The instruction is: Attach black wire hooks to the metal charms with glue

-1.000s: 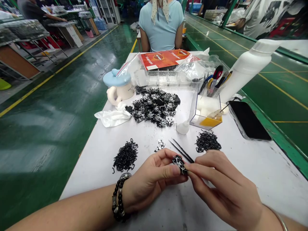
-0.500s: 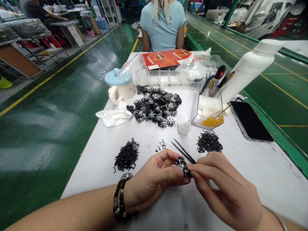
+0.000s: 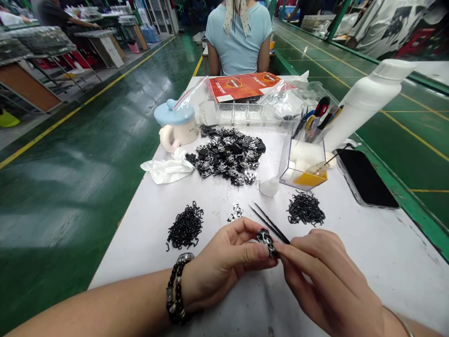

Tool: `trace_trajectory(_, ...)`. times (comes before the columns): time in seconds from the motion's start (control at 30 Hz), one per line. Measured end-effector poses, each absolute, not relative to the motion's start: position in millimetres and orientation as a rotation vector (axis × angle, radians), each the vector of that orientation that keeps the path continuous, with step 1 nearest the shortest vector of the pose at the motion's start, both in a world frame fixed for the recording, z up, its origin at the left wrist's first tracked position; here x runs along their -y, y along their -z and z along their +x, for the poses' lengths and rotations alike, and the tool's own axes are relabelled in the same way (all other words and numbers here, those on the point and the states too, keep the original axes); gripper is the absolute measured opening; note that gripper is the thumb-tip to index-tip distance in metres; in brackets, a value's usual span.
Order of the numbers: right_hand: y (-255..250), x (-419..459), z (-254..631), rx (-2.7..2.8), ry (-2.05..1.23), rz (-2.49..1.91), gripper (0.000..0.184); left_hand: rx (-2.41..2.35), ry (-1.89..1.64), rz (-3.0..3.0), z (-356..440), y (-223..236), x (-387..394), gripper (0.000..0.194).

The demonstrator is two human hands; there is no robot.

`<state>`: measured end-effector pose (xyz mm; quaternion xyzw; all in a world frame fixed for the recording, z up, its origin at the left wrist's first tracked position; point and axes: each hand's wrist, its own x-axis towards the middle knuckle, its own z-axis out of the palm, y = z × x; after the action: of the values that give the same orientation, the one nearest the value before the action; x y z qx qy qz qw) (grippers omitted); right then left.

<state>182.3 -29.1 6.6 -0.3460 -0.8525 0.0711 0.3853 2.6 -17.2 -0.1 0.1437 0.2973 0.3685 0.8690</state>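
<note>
A small black-and-silver part (image 3: 266, 242) is pinched between the thumb and fingers of my left hand (image 3: 228, 252), just above the white table. The thumb and forefinger of my right hand (image 3: 326, 276) close on the right edge of that same part. Whatever lies between those fingertips is too small to make out. Just beyond my right hand are black tweezers (image 3: 269, 223), their tips pointing away and to the left; the hand hides their rear end. Past my left hand lie a few small silver pieces (image 3: 235, 213).
Small black bent pieces form a left pile (image 3: 185, 226) and a right pile (image 3: 306, 208). Farther back are a heap of black-and-silver parts (image 3: 229, 154), a lidded mug (image 3: 178, 126), tissue (image 3: 168, 168), a clear tool box (image 3: 303, 161), a white bottle (image 3: 368, 103) and a phone (image 3: 368, 178).
My right hand has shifted slightly down and right, showing more of the tweezers, with its fingertips still at the part. My left hand keeps its hold. The whole view has slid slightly right.
</note>
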Motion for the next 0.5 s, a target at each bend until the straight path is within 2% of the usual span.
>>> trace_trajectory(0.5, -8.5, 28.2, 180.4, 2.131, -0.279, -0.903, 0.02, -0.638, -0.768, 0.315, 3.6, 0.7, 17.8, 0.025)
